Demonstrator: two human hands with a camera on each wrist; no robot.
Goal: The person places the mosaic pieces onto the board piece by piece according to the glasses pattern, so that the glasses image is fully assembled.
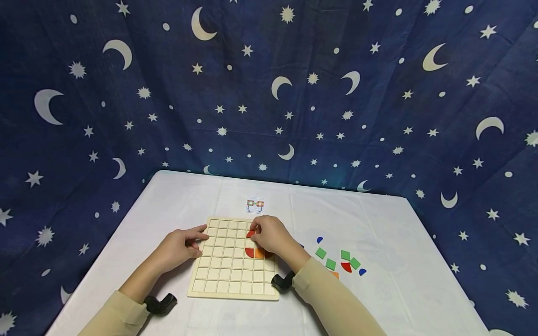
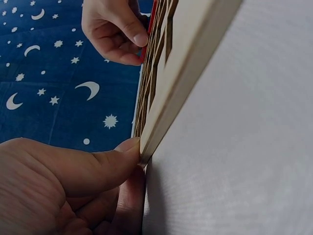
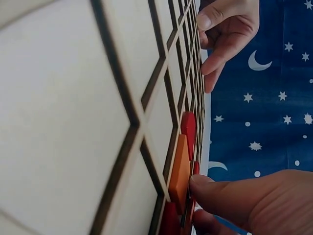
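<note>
A pale wooden grid board [image 1: 227,262] lies on the white-covered table. My left hand [image 1: 175,249] rests at its left edge, with fingers spread and fingertips touching the rim; the thumb [image 2: 105,169] lies against the edge in the left wrist view. Over the board's upper right, my right hand [image 1: 273,235] pinches a red quarter-circle piece [image 1: 251,233] between thumb and fingers, close over the cells. Just nearer to me, another red quarter-circle piece [image 1: 249,252] and an orange square piece [image 1: 259,253] sit in cells, with a further red piece [image 3: 168,223] beside them, partly hidden.
Right of the board lie several green square pieces [image 1: 330,264], a red quarter-circle [image 1: 346,267] and blue half-circles [image 1: 362,272]. An orange piece [image 1: 335,275] is partly hidden by my sleeve. A small pattern card [image 1: 254,205] lies beyond the board, before a star-patterned curtain [image 1: 252,93].
</note>
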